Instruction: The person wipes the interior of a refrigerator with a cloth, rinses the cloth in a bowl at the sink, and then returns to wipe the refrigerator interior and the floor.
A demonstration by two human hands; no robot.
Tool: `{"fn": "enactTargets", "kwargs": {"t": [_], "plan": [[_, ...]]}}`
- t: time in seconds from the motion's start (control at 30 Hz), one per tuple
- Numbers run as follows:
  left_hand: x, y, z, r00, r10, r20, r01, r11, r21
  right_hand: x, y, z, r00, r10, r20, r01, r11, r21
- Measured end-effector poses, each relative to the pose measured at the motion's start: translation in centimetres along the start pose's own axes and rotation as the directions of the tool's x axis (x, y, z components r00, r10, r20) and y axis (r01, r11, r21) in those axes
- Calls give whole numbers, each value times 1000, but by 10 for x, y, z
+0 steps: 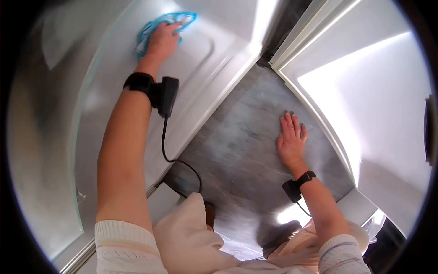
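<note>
My left hand [162,42] presses a crumpled blue-and-white cloth [186,19] against a smooth white surface [196,59] with moulded ridges, at the upper left. Its fingers are bent over the cloth and partly hidden in it. My right hand [292,139] stretches out above the grey marbled floor [232,123], palm down with straight fingers and nothing in it. On each wrist is a black strap with a small box, the left one [169,97] trailing a black cable [163,141].
At the right stands a white door-like panel [378,91] with a pale edge strip and a dark piece [430,130] on its far side. A clear pane [45,150] with a greenish edge takes up the left. My bent knees [187,228] are at the bottom.
</note>
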State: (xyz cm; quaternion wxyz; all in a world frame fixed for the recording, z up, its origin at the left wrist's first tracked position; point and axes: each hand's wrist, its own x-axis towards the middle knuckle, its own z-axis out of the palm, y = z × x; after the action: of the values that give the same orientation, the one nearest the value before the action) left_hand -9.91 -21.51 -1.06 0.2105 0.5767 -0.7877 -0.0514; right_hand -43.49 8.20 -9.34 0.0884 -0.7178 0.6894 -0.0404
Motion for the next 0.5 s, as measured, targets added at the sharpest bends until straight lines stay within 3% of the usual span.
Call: {"fn": "enactTargets", "kwargs": {"t": [0.13, 0.23, 0.37, 0.43, 0.5], "plan": [[-52, 59, 2, 973, 221, 71, -223, 975, 21, 2, -1, 1, 1000, 6, -22, -5, 1000, 9], [-63, 66, 0, 963, 251, 95, -236, 961, -141, 2, 0, -2, 1000, 1, -18, -1, 1000, 6], [-19, 39, 17, 973, 228, -26, -229, 972, -44, 1, -2, -5, 1000, 1, 17, -1, 1000, 7], [-13, 39, 20, 994, 100, -37, -104, 990, -93, 0, -1, -2, 1000, -9, 9, 9, 1000, 6], [-32, 65, 19, 982, 191, -8, -189, 967, -173, 0, -1, 0, 1000, -6, -13, 6, 1000, -7]]}}
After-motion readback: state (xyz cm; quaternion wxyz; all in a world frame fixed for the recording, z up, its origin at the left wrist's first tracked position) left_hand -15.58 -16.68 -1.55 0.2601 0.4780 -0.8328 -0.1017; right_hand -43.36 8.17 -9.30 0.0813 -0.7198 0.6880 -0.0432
